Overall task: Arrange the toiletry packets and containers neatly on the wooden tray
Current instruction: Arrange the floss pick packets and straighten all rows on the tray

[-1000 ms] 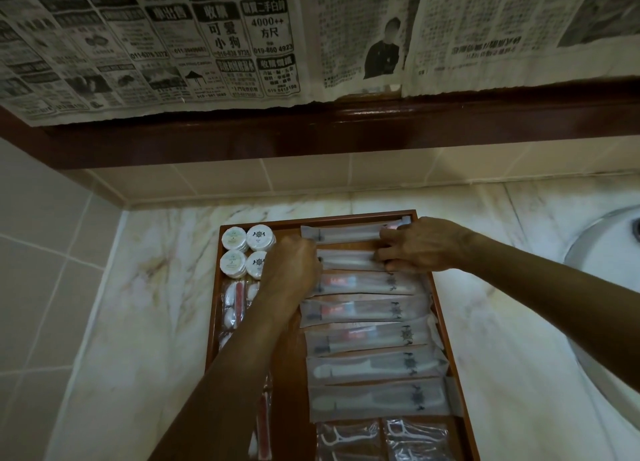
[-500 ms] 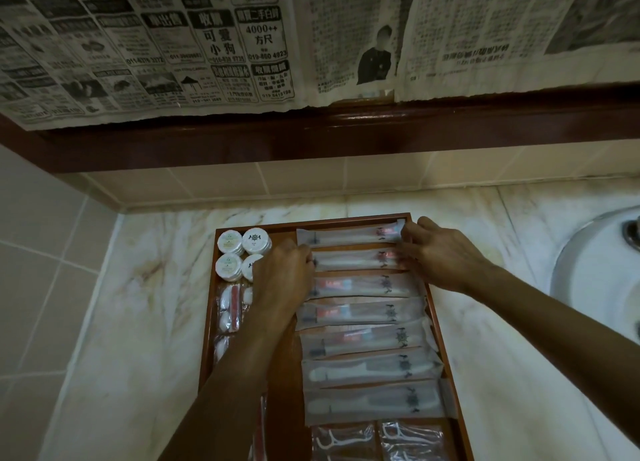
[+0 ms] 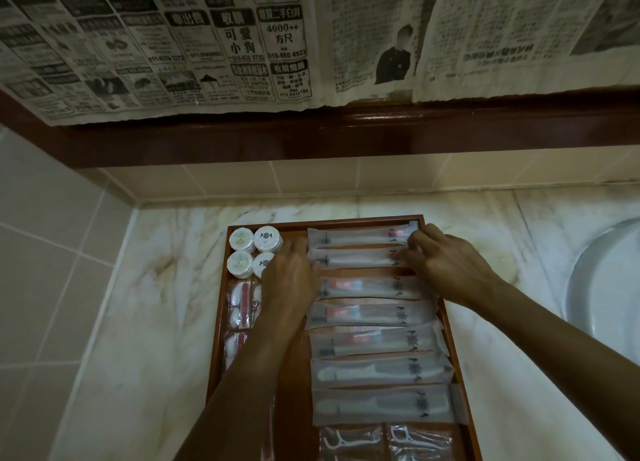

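Note:
A wooden tray (image 3: 349, 220) lies on the marble counter. Down its right side runs a column of several long translucent packets. My left hand (image 3: 289, 277) pinches the left end of the second packet from the top (image 3: 356, 259). At that packet's right end my right hand (image 3: 446, 261) holds it, with fingertips also touching the top packet (image 3: 360, 236). Several round white containers (image 3: 254, 251) stand in the tray's far left corner, just left of my left hand. Clear packets with white and red items (image 3: 240, 303) lie below them. Floss pick packets (image 3: 351, 441) sit at the near end.
A white sink basin (image 3: 606, 280) curves in at the right. A tiled wall (image 3: 52, 252) closes the left side, and a dark wooden ledge (image 3: 346, 131) with hanging newspaper (image 3: 207, 44) runs overhead at the back. Bare marble counter (image 3: 166, 322) lies left of the tray.
My right hand has slid right from the middle of the top packets to their right ends. My left hand stays at their left ends.

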